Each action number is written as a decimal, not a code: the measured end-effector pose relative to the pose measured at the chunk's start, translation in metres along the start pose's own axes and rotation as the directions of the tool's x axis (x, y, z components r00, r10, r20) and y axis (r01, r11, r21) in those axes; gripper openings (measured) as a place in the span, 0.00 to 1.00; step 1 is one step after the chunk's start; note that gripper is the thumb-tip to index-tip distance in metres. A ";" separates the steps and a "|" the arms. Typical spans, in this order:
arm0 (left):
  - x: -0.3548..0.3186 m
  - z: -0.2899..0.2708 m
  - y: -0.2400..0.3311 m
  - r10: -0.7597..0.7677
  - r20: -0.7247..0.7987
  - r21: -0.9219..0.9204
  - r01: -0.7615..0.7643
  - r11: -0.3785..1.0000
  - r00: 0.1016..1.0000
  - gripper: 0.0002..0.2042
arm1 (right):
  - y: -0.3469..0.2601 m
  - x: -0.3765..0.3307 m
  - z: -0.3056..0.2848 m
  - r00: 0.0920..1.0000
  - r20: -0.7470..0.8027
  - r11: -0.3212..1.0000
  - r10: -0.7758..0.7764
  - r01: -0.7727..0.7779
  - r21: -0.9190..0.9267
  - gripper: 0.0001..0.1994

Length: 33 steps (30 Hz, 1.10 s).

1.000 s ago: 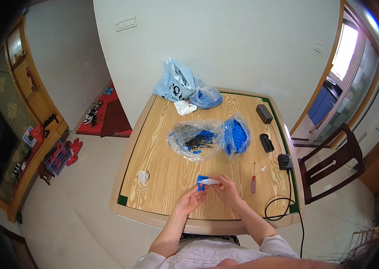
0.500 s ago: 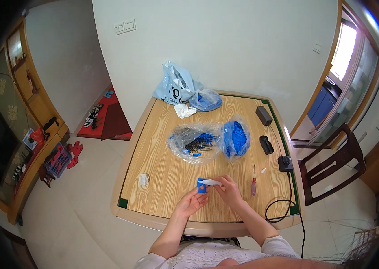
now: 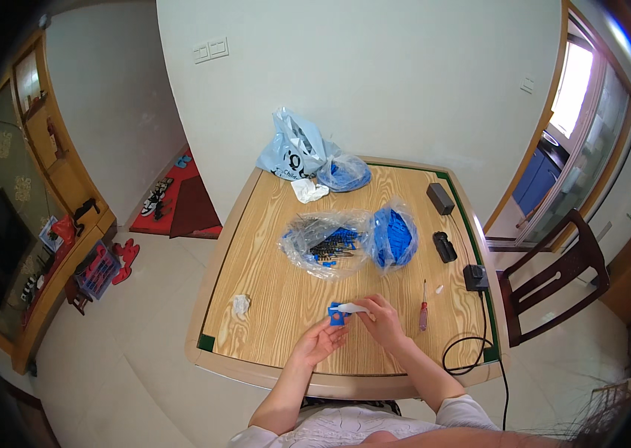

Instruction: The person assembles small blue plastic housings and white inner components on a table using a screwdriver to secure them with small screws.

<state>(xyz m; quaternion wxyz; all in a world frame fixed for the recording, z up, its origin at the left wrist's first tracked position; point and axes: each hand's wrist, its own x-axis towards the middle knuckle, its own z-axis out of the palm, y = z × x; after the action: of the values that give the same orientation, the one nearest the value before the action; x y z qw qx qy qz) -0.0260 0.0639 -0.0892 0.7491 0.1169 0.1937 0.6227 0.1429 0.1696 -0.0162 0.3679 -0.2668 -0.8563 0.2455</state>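
Observation:
Near the front of the table, my left hand point(image 3: 320, 342) pinches a small flat blue plastic piece point(image 3: 336, 319) with a round hole in it. My right hand point(image 3: 383, 322) grips a white squeeze tube point(image 3: 356, 307), held almost level. Its narrow tip reaches over the upper part of the blue piece; whether it touches cannot be made out. Beyond my hands lies an open clear bag point(image 3: 297, 257) of black screw-like parts and small blue parts. Beside it sits a clear bag of blue pieces point(image 3: 393, 237).
A screwdriver point(image 3: 424, 316) and a small white cap point(image 3: 439, 289) lie right of my hands. Farther right are black devices point(image 3: 445, 246) and a looped cable point(image 3: 454, 371). Crumpled tissue point(image 3: 241, 305) lies left. Plastic bags point(image 3: 286, 149) stand at the back. A wooden chair point(image 3: 554, 280) stands right.
The whole view has shifted slightly, so the table things sit a little lower. Both hands keep nearly the same pose, with the tube tip still over the blue piece.

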 end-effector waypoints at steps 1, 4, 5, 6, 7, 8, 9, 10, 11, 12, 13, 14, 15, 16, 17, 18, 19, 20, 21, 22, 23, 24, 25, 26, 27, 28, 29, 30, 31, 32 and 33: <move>-0.001 -0.001 0.000 -0.001 0.004 -0.002 0.001 1.000 1.000 0.19 | -0.001 0.001 -0.001 1.000 0.002 1.000 -0.006 0.006 0.005 0.12; 0.000 0.000 0.000 -0.010 -0.014 0.002 0.010 1.000 1.000 0.19 | -0.002 0.002 -0.001 1.000 0.001 1.000 -0.005 0.005 0.008 0.12; 0.000 0.000 -0.001 -0.011 -0.014 0.001 0.011 1.000 1.000 0.19 | -0.002 0.002 -0.001 1.000 0.000 1.000 0.001 -0.001 0.010 0.12; 0.000 0.000 -0.001 -0.007 -0.012 0.003 0.007 1.000 1.000 0.19 | -0.003 0.001 -0.001 1.000 0.000 1.000 0.002 -0.002 0.010 0.12; 0.000 0.000 -0.001 -0.004 -0.010 0.005 0.004 1.000 1.000 0.19 | -0.003 0.002 -0.002 1.000 0.004 1.000 0.002 -0.002 -0.004 0.12; 0.001 0.000 -0.002 -0.005 -0.011 0.005 0.005 1.000 1.000 0.19 | -0.003 0.002 -0.002 1.000 0.007 1.000 0.002 -0.002 -0.019 0.12; 0.001 0.000 -0.002 -0.005 -0.018 0.006 0.005 1.000 1.000 0.19 | -0.002 0.002 -0.002 1.000 0.007 1.000 0.004 -0.003 -0.018 0.12; 0.001 0.000 -0.002 -0.005 -0.025 0.008 0.005 1.000 1.000 0.19 | -0.001 0.002 -0.002 1.000 0.001 1.000 -0.009 0.009 -0.010 0.12; 0.001 0.000 -0.002 -0.006 -0.025 0.008 0.006 1.000 1.000 0.19 | -0.001 0.002 -0.002 1.000 -0.006 1.000 -0.021 0.021 -0.003 0.12; 0.001 0.000 -0.002 -0.006 -0.020 0.006 0.006 1.000 1.000 0.19 | -0.001 0.002 -0.002 1.000 -0.006 1.000 -0.020 0.020 -0.003 0.12; 0.001 0.000 -0.003 -0.006 -0.015 0.005 0.006 1.000 1.000 0.19 | -0.001 0.002 -0.002 1.000 0.001 1.000 -0.004 0.004 -0.002 0.12; 0.001 0.000 -0.003 -0.007 -0.015 0.005 0.007 1.000 1.000 0.19 | -0.001 0.002 -0.003 1.000 0.007 1.000 0.013 -0.013 -0.001 0.12; 0.001 0.001 -0.003 -0.004 -0.019 0.011 0.005 1.000 1.000 0.19 | -0.001 0.002 -0.003 1.000 0.007 1.000 0.013 -0.013 -0.001 0.12; 0.001 0.001 -0.003 -0.001 -0.024 0.017 0.002 1.000 1.000 0.19 | -0.002 0.001 -0.003 1.000 0.006 1.000 0.015 -0.015 -0.003 0.12; 0.001 0.000 -0.003 -0.001 -0.024 0.017 0.001 1.000 1.000 0.19 | -0.002 0.001 -0.003 1.000 0.006 1.000 0.016 -0.015 -0.005 0.13; 0.001 -0.001 -0.003 -0.003 -0.016 0.013 0.003 1.000 1.000 0.19 | -0.002 0.001 -0.003 1.000 0.006 1.000 0.015 -0.015 -0.005 0.13; 0.001 -0.001 -0.003 -0.005 -0.007 0.009 0.005 1.000 1.000 0.19 | -0.001 0.001 -0.003 1.000 0.002 1.000 0.002 -0.002 -0.004 0.13; 0.001 -0.001 -0.003 -0.005 -0.008 0.009 0.005 1.000 1.000 0.19 | -0.001 0.002 -0.003 1.000 -0.002 1.000 -0.010 0.010 -0.003 0.13; 0.001 -0.001 -0.003 -0.007 -0.013 0.008 0.007 1.000 1.000 0.19 | -0.001 0.002 -0.004 1.000 -0.001 1.000 -0.009 0.009 -0.002 0.13; 0.001 -0.001 -0.003 -0.010 -0.018 0.006 0.010 1.000 1.000 0.19 | -0.002 0.002 -0.005 1.000 0.012 1.000 -0.007 0.007 0.002 0.13; 0.001 -0.001 -0.004 -0.010 -0.018 0.006 0.010 1.000 1.000 0.19 | -0.003 0.003 -0.006 1.000 0.024 1.000 -0.005 0.005 0.006 0.13; 0.002 -0.001 -0.004 -0.006 -0.014 0.003 0.006 1.000 1.000 0.19 | -0.002 0.003 -0.006 1.000 0.024 1.000 -0.005 0.005 0.006 0.13; 0.002 -0.001 -0.004 -0.003 -0.011 -0.001 0.003 1.000 1.000 0.19 | -0.001 0.003 -0.006 0.999 0.041 1.000 0.000 0.000 0.016 0.13; 0.002 0.000 -0.004 -0.003 -0.010 -0.002 0.003 1.000 1.000 0.19 | 0.000 0.003 -0.006 0.998 0.058 1.000 0.005 -0.006 0.026 0.13; 0.002 0.001 -0.004 -0.003 -0.017 0.001 0.003 1.000 1.000 0.19 | 0.001 0.003 -0.006 0.998 0.058 1.000 0.005 -0.006 0.026 0.13; 0.002 0.002 -0.004 -0.004 -0.023 0.004 0.004 1.000 1.000 0.19 | 0.002 0.003 -0.007 0.997 0.072 1.000 0.007 -0.008 0.025 0.13; 0.002 0.002 -0.004 -0.002 -0.024 0.004 0.003 1.000 1.000 0.19 | 0.001 0.004 -0.007 0.996 0.086 1.000 0.008 -0.010 0.025 0.13; 0.002 0.002 -0.004 0.000 -0.031 0.004 0.000 1.000 1.000 0.19 | 0.000 0.004 -0.007 0.996 0.088 1.000 0.007 -0.009 0.025 0.13; 0.001 0.001 -0.003 0.002 -0.038 0.005 -0.002 1.000 0.999 0.19 | -0.001 0.005 -0.008 0.995 0.097 0.999 0.004 -0.007 0.032 0.13; 0.001 0.002 -0.003 0.002 -0.038 0.004 -0.002 1.000 0.999 0.19 | -0.002 0.005 -0.009 0.995 0.104 0.999 0.002 -0.006 0.038 0.13; 0.001 0.003 -0.003 -0.002 -0.043 -0.002 0.002 1.000 0.999 0.19 | -0.001 0.005 -0.009 0.994 0.105 0.999 0.003 -0.007 0.037 0.13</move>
<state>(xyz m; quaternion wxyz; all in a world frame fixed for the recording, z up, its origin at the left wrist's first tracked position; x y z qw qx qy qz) -0.0216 0.0648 -0.0880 0.7454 0.1026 0.2093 0.6246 0.1467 0.1740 -0.0078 0.3266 -0.2485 -0.8691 0.2761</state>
